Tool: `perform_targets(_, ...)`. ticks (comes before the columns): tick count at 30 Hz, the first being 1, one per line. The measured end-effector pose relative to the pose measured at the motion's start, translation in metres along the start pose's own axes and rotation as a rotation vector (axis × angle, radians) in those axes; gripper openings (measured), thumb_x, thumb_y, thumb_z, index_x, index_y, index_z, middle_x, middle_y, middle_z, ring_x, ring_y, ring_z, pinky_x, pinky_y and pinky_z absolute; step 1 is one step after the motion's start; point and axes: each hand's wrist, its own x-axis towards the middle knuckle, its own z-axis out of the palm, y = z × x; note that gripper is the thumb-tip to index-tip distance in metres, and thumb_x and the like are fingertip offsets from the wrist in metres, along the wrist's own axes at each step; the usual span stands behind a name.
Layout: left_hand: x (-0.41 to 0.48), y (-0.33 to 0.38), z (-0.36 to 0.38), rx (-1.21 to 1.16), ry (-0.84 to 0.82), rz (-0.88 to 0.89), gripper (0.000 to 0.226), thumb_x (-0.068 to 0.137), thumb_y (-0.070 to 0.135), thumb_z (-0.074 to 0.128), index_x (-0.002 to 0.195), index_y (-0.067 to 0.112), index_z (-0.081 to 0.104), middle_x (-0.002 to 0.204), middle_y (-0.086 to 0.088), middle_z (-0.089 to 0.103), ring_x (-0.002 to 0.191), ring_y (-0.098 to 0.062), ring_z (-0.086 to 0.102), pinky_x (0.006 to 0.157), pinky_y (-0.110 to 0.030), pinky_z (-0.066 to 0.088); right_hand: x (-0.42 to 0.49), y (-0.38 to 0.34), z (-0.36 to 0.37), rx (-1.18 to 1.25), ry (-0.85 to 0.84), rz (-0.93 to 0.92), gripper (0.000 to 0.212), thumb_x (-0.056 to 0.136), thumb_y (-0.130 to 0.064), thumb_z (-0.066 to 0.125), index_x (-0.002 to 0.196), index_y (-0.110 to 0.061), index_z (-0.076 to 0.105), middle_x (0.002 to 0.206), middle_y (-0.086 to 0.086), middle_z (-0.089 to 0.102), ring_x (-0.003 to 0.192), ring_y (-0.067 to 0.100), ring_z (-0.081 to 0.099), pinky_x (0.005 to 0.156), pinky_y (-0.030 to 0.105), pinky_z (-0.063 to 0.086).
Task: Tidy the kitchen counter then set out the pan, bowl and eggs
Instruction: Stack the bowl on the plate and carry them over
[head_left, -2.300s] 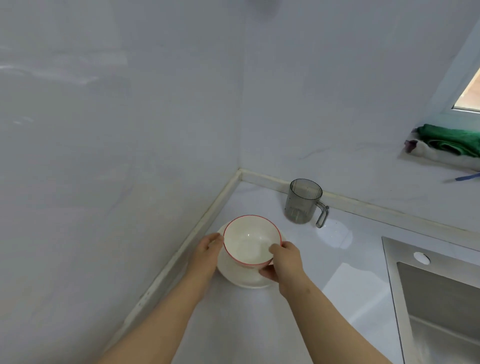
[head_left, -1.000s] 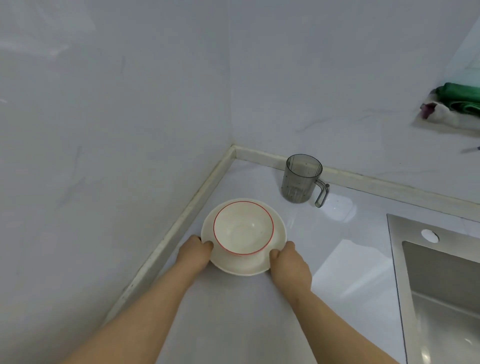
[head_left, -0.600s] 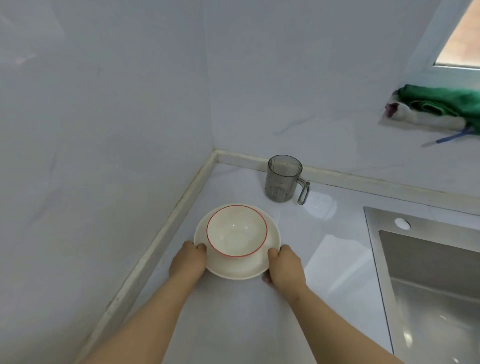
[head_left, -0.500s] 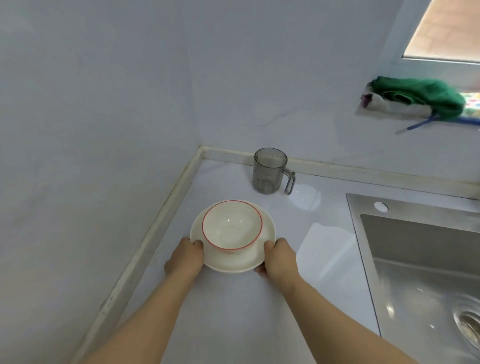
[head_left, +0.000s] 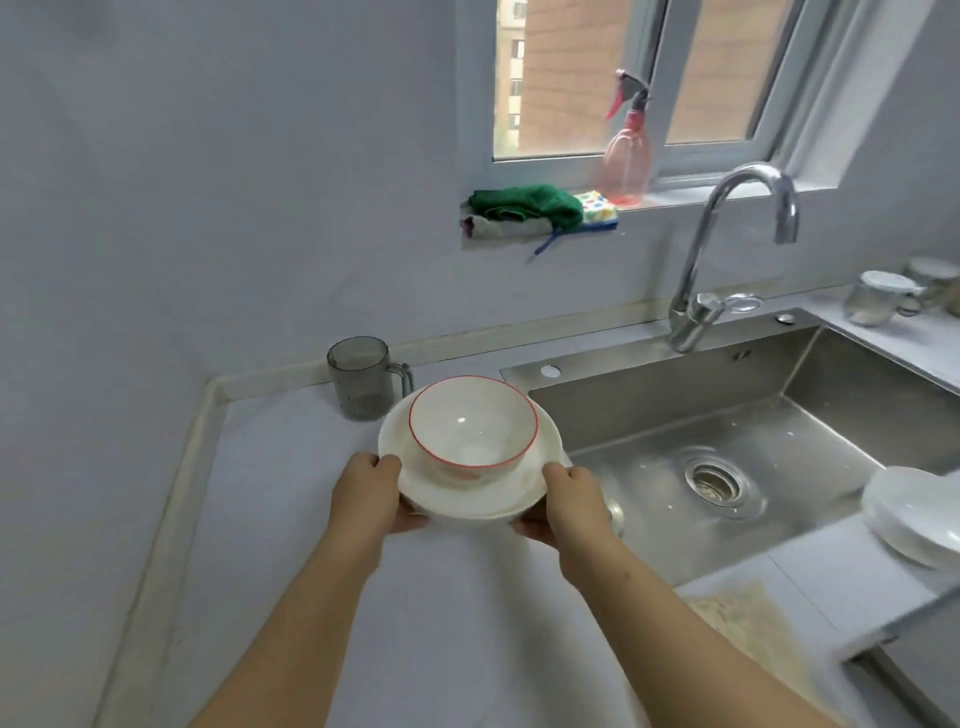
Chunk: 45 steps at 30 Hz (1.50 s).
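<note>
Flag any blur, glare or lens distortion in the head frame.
Head view: motion blur smears the forearms and the stacked plates at lower right; the red-rimmed bowl is fairly sharp. Head view: wide-angle bend leans the window frame and faucet. Head view: soft daylight, a small highlight in the bowl, no harsh shadows.

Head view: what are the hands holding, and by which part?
The white plate, by its near rim: left hand at the left, right hand at the right. The red-rimmed bowl sits on it.
</note>
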Motion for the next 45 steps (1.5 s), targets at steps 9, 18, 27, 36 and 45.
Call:
perform_targets(9,-0.062,0.026,0.125,-0.053,-0.514,-0.006,0.027,0.092,0.003,0.037,0.114,-0.007,0.049,0.108,-0.027,0.058,0.079,-0.036,0.063,0.044,-0.028,0.054,-0.055,-0.017,-0.14,0.109,0.414,-0.107,0.013,0.095,-0.013,0.037,0.09,-0.008,0.048,0.088,0.013,0.057,0.065,0.025,0.06,0.048,0.027,0.055)
perform_targets(18,-0.186,-0.006,0.248,0.07,-0.876,-0.01,0.02,0.091,0.002,0.036,0.091,-0.002,0.055,0.083,-0.018,0.057,0.061,-0.027,0.06,0.048,-0.029,0.057,-0.143,0.029,-0.289,0.285,0.782,-0.081,0.014,0.095,-0.017,0.039,0.095,-0.006,0.047,0.084,0.014,0.058,0.057,0.023,0.059,0.053,0.031,0.052)
perform_targets(27,-0.373,-0.057,0.363,0.195,-1.147,-0.021,0.021,0.094,0.004,0.036,0.084,0.001,0.055,0.081,-0.017,0.06,0.066,-0.026,0.059,0.047,-0.029,0.057,-0.279,0.079,-0.451,0.422,1.091,-0.092,0.014,0.097,-0.018,0.04,0.092,-0.006,0.047,0.08,0.013,0.056,0.058,0.024,0.058,0.05,0.03,0.052)
perform_targets(36,-0.548,-0.099,0.462,0.254,-1.305,-0.013,0.024,0.092,0.002,0.037,0.099,-0.008,0.057,0.088,-0.021,0.061,0.065,-0.027,0.061,0.042,-0.027,0.052,-0.393,0.118,-0.601,0.477,1.263,-0.129,0.014,0.097,-0.016,0.04,0.092,-0.004,0.046,0.088,0.015,0.055,0.068,0.023,0.057,0.046,0.025,0.05)
perform_targets(45,-0.66,-0.134,0.569,0.351,-1.485,-0.054,0.02,0.094,0.006,0.038,0.1,-0.005,0.054,0.096,-0.021,0.062,0.068,-0.027,0.064,0.045,-0.027,0.055,-0.443,0.148,-0.72,0.598,1.455,-0.154,0.015,0.095,-0.016,0.042,0.083,-0.008,0.044,0.079,0.011,0.055,0.066,0.021,0.057,0.051,0.029,0.051)
